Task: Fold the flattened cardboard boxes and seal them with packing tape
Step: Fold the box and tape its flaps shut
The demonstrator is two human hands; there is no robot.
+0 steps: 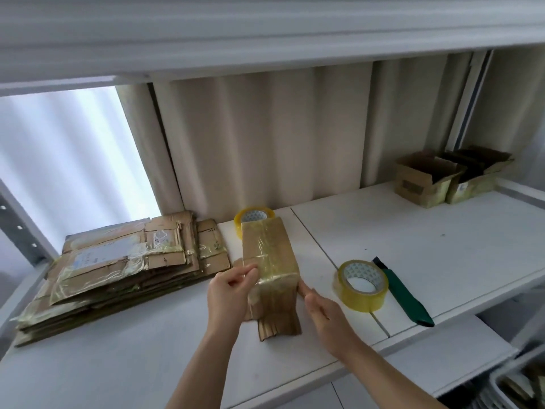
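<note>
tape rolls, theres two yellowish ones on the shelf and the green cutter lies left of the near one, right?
Not quite. The head view shows the green cutter lying right of the near tape roll, not left. The far tape roll sits behind the box.

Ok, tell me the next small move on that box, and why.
Probably press the tape down with the left hand: its fingers sit at the taped near edge of the small box, where the tape looks wrinkled over the corner. The right hand steadies the other side.

Soft daylight glows through the curtain (73, 172); edges blurred and bowed.
</note>
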